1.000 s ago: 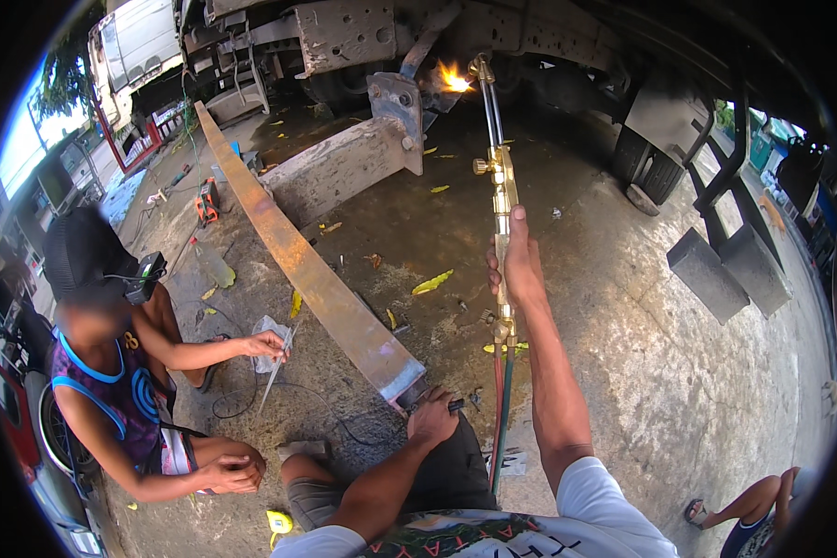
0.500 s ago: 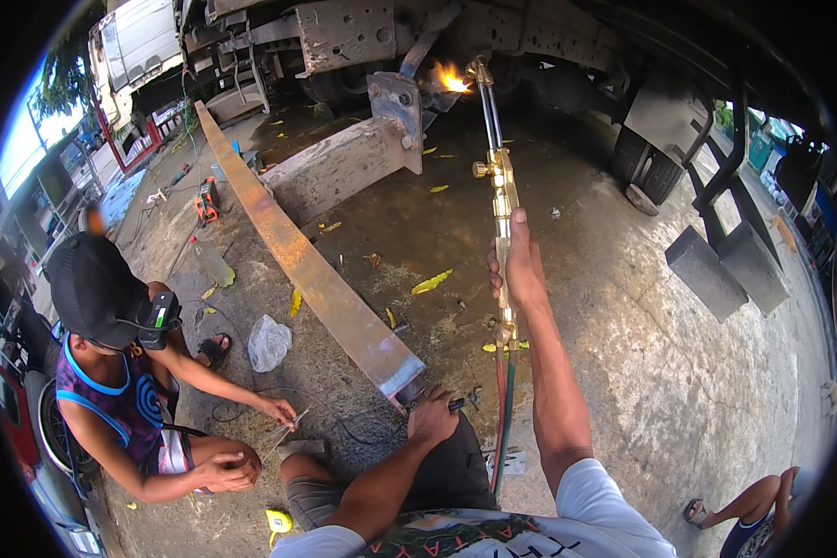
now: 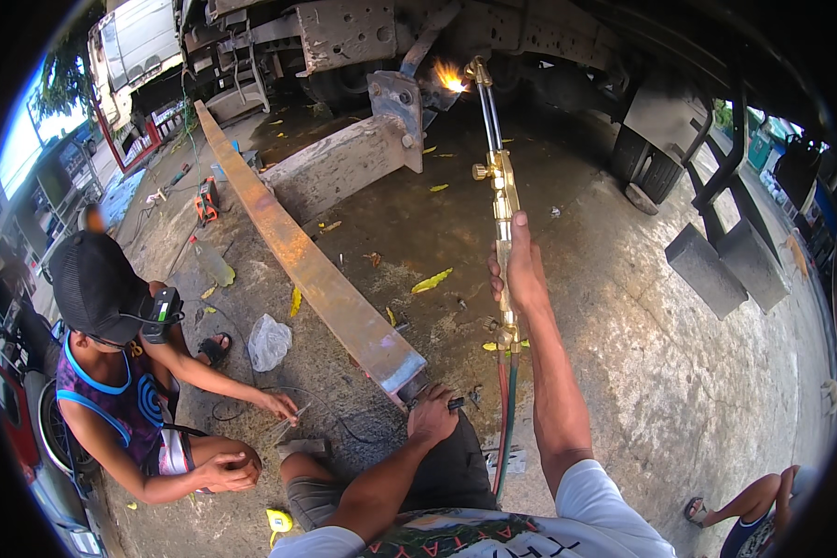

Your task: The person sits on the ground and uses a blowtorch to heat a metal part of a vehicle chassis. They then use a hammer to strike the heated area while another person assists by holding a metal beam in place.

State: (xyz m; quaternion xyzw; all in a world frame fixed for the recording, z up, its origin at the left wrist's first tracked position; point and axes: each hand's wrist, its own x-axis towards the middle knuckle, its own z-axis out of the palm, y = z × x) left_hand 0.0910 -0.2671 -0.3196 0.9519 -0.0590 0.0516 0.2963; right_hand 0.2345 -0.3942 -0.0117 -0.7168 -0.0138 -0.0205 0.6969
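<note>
Held out in front, a brass cutting torch [image 3: 504, 191] points away from me with an orange flame [image 3: 450, 77] at its head. My right hand [image 3: 523, 265] is closed round its grip, and a red and a green hose [image 3: 507, 400] run down from its base. My left hand [image 3: 432, 417] rests by my knee, fingers curled round a small dark tool [image 3: 456, 404] whose end pokes out; its kind is mostly hidden. Beside that hand lies the near end of a long rusty steel beam [image 3: 312, 270]. A heavy steel beam with a bolted end plate [image 3: 395, 121] is beyond it.
At the left a co-worker in a black cap [image 3: 98, 288] crouches, holding thin rods. A truck underside [image 3: 549, 37] spans the far side. On the concrete are a plastic bag [image 3: 270, 342], a bottle [image 3: 212, 262], a tape measure [image 3: 278, 522] and an orange tool [image 3: 206, 200]. Another person [image 3: 758, 511] sits lower right.
The flame has changed shape slightly. The co-worker's head and hand have shifted a little. My hands and the torch have stayed nearly still.
</note>
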